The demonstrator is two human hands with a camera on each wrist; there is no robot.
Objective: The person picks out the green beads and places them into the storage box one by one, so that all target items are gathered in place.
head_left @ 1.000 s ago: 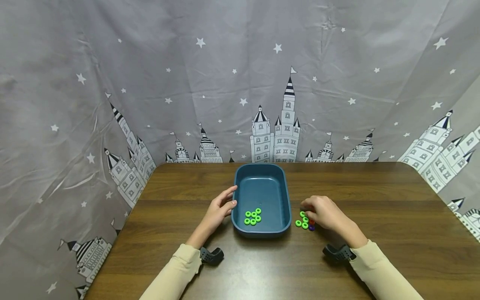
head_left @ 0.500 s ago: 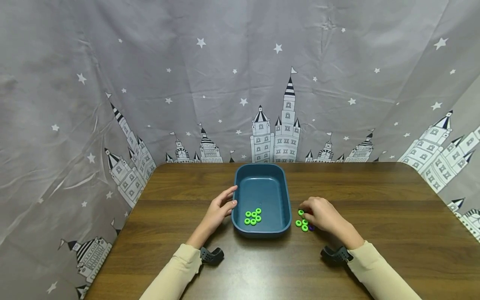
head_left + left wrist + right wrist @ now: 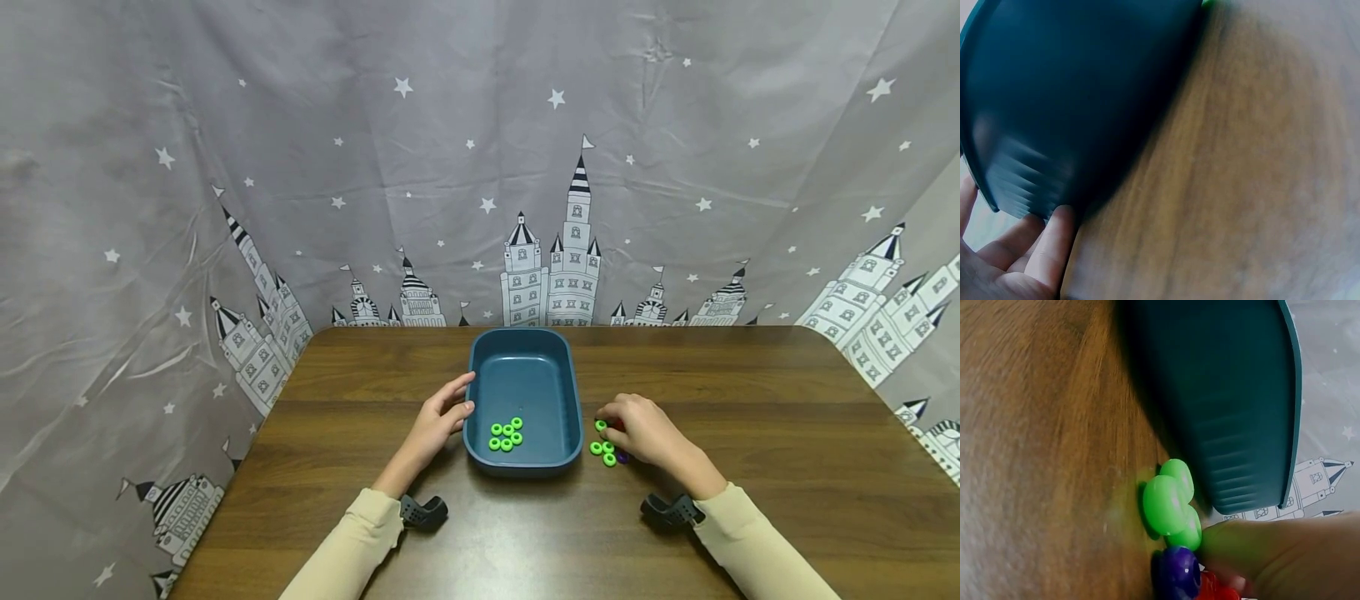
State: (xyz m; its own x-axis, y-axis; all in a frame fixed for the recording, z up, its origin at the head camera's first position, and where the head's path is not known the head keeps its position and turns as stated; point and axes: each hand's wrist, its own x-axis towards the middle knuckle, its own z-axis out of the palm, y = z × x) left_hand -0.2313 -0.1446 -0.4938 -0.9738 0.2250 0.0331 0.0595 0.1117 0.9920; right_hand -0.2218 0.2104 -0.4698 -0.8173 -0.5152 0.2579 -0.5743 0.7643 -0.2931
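A dark blue plastic bin [image 3: 525,387] stands on the table with several small green rings [image 3: 507,450] lying in its near left part. My left hand [image 3: 431,427] touches the bin's left side, fingers and thumb extended along the rim and outer wall. Right of the bin, my right hand [image 3: 641,427] bends over a small cluster of rings. Its thumb touches a green ring [image 3: 1184,532] in the right wrist view. A purple ring [image 3: 1179,574] and red pieces [image 3: 1216,589] lie beside it. Whether the fingers pinch a ring is hidden.
The brown wooden table [image 3: 360,375] reaches back to a grey curtain [image 3: 450,125] printed with castles and stars. Each wrist carries a black band [image 3: 424,512].
My right hand has shifted slightly left, and the green rings under it have moved a little left and nearer. The red pieces became mostly covered. My left hand and the bin stay put.
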